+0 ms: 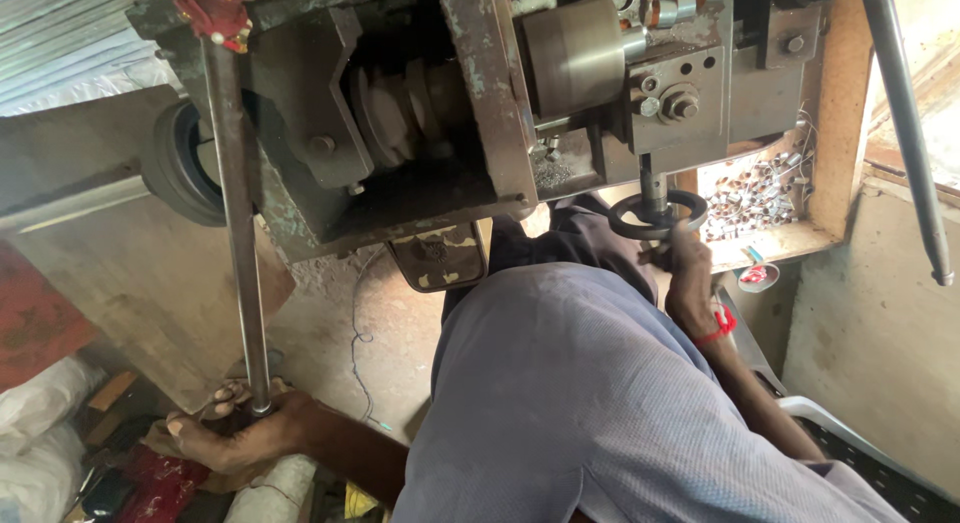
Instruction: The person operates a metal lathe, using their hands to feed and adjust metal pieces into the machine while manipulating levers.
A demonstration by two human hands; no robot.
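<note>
Steel rod (pixel 240 233) in left-hand fingers (pixel 235 435), handwheel (pixel 657 214) in right-hand fingers (pixel 688 258); dusty concrete floor (pixel 340 333) below machine (pixel 450 93).

The concrete floor (pixel 330 333) occupies the centre left of the frame, grey and dusty. A thin wire (pixel 356 323) lies on it in loose bends, running toward the lower centre. At the lower left edge, white sacks (pixel 35 423) rest on the floor, with red cloth (pixel 160 483) and a pale rolled bundle (pixel 275 488) beside them. At the right of the frame, a wooden tray (pixel 835 113) carries a heap of small metal rings (pixel 755 195); a red-and-white roll of tape (pixel 757 277) sits just below its front edge.
</note>
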